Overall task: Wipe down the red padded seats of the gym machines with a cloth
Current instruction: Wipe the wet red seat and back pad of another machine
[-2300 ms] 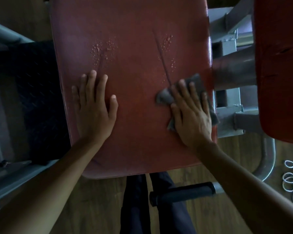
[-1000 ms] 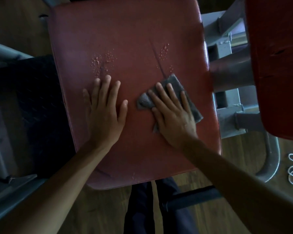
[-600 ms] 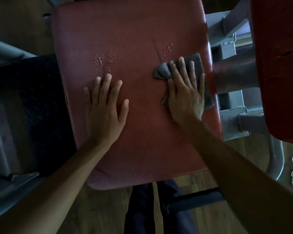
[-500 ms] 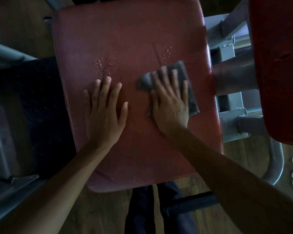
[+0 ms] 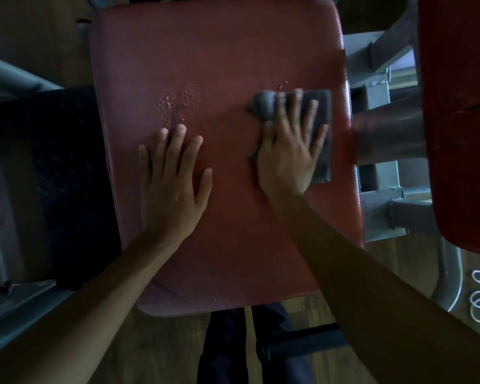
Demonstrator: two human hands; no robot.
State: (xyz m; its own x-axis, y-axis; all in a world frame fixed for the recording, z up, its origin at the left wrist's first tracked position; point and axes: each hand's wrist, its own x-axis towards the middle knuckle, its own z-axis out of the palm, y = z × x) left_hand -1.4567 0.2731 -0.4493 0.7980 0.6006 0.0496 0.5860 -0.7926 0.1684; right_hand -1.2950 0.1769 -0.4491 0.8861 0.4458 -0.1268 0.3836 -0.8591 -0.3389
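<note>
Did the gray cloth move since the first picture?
Yes. The cloth under the right hand has slid up the red seat, away from the person, onto the right-hand droplets that it lay below before.

No writing, label, brand, number or sign can be read anywhere in the frame. The red padded seat [image 5: 219, 51] in the middle, the grey cloth [image 5: 323, 98] at centre right, the second red pad [image 5: 460, 106] at the right edge and the grey metal frame [image 5: 377, 217] between them show plain surfaces only, in dim light.
</note>
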